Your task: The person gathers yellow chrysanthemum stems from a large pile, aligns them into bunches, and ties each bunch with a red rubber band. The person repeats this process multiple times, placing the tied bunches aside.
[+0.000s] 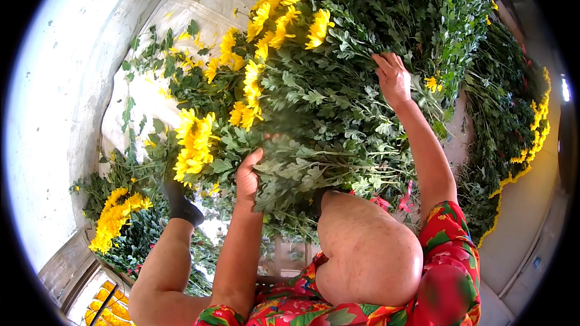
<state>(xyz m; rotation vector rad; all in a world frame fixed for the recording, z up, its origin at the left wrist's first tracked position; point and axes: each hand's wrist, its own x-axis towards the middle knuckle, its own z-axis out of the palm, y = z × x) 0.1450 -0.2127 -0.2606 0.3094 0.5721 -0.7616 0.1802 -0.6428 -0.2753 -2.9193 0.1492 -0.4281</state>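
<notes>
My left hand (248, 175) is closed around a bunch of yellow chrysanthemums (195, 145), whose blooms point left and leafy stems run right across my lap. Part of its fingers is hidden by leaves. Farther up and to the right, my right hand (390, 74) has its thumb and fingertips on a leafy stem (358, 45) in the big heap of cut chrysanthemums (317, 90). A yellow bloom (319, 29) lies up and to the left of that hand; whether it belongs to the touched stem is hard to tell.
More flower bundles lie at the lower left (118, 217) and along the right side (503, 145). A pale sheet (199, 13) with loose petals and leaves lies beneath. A whitish wall (68, 77) stands at the left. Red ribbon pieces (407, 197) lie near my knee.
</notes>
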